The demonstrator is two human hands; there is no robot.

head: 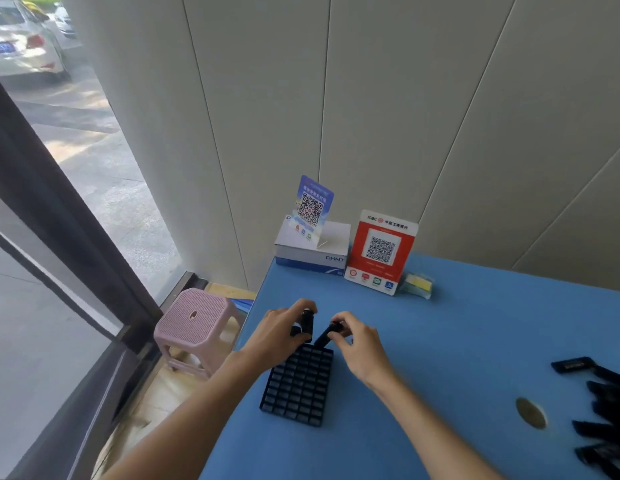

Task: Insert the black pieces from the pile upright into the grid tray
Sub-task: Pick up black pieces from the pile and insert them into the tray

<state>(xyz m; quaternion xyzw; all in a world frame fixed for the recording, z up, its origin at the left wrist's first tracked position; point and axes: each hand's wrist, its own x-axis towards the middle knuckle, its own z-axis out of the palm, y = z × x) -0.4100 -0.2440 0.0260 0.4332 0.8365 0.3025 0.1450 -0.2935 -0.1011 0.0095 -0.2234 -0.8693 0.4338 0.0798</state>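
seating step: left hand (284,329) and right hand (358,341) each gripping a black piece (307,322) at grid tray (296,386) far edge; next, straighten and press down.

At a blue table (457,327), the left hand (280,332) and right hand (358,344) each grip a black piece above the grid tray's (296,388) far edge; the pile (602,414) lies well apart at right.
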